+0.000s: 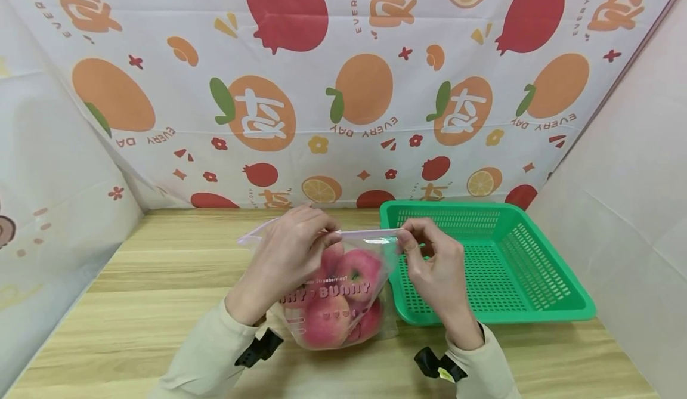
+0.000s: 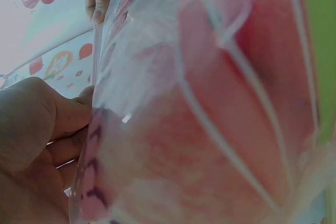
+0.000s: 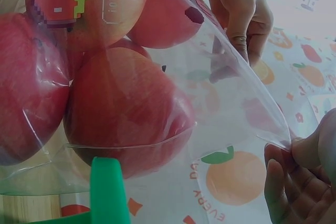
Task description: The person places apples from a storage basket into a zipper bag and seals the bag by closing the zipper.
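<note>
A clear printed zip bag [image 1: 343, 321] holds several red apples [image 1: 361, 271] on the wooden table, its purple zip strip [image 1: 367, 232] running along the top. My left hand [image 1: 292, 256] pinches that strip between thumb and fingers near its middle. At the strip's right end, my right hand [image 1: 437, 262] pinches the corner. The left wrist view shows the left hand [image 2: 44, 124] at the bag's edge, with apples pressed close behind the film. In the right wrist view, the thumb and finger of the right hand [image 3: 304, 166] hold the bag's tip.
A green plastic basket [image 1: 537, 303] with perforated walls stands to the right, close beside the bag, no fruit visible inside. The light wooden table [image 1: 161, 280] ends at a fruit-printed cloth [image 1: 316, 89] behind. White cloth panels [image 1: 628, 190] rise at both sides.
</note>
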